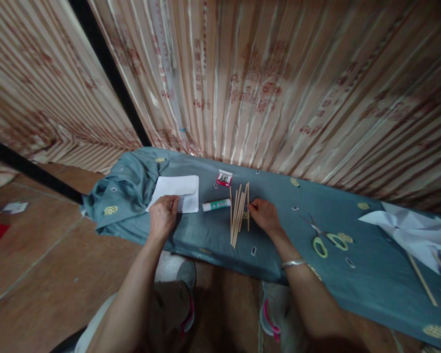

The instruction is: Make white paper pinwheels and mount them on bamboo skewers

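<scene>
- Paper (178, 184) lay on the desk (213, 233), left of the glue stick (216, 205); our left hand (163, 214) pinched its near edge, though we couldn't tell how many sheets.
- We judged it light, limp, easily creased: best held by its edges.
- Our right hand (263, 213) pinched the rightmost wooden stick (248, 193), likely light, stiff and breakable; we judged mid-length the place to hold it.

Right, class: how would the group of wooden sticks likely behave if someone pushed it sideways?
The wooden sticks would probably stay stiff, being straight with no visible bend. They look slim, so each is likely light. With no band visible around them, they would probably spread apart across the cloth.
</scene>
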Demonstrator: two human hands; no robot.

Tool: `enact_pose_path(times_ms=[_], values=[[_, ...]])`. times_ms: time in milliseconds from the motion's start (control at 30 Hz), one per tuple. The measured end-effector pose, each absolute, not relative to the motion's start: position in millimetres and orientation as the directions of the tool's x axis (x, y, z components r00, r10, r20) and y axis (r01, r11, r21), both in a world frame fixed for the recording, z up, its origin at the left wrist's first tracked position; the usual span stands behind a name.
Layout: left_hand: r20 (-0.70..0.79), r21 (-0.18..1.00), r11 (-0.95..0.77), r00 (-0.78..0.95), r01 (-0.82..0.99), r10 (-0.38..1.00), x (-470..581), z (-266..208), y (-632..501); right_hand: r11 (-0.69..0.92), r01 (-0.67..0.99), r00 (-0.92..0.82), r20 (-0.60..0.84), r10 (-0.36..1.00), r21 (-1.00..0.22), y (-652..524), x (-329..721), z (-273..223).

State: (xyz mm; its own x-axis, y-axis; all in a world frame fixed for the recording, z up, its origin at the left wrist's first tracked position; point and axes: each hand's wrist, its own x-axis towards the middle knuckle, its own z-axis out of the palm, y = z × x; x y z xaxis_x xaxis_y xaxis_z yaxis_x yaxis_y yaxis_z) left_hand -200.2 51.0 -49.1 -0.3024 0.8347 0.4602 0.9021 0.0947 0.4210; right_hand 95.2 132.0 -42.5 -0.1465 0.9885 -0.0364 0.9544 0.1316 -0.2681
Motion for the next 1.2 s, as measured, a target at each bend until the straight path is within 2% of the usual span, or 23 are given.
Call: enact_pose_path(times_ms=[367, 567, 767, 1200], values=[[0.439, 0.569, 0.049, -0.354, 0.821, 0.826, -199.2, -32.7, 47.0, 0.131, 0.954, -0.143, -0.023, 0.990, -0.271, 132.4, 95.0, -44.9], [0.467, 0.541, 0.053, -0.352, 0.839, 0.811, -196.2, -34.7, 47.9, 0.135, 0.953, -0.149, -0.031, 0.988, -0.271, 132.1, 95.1, -42.8], [0.427, 0.554, 0.122, -0.407, 0.824, 0.808, -198.9, -34.9, 47.3, 0.128, 0.955, -0.144, -0.039, 0.989, -0.267, 132.9, 94.5, -43.3], [0.358, 0.730, 0.108, -0.512, 0.675, 0.781, -197.5, -28.6, 45.6, 0.115, 0.957, -0.132, -0.044, 0.990, -0.266, 133.9, 94.7, -44.9]])
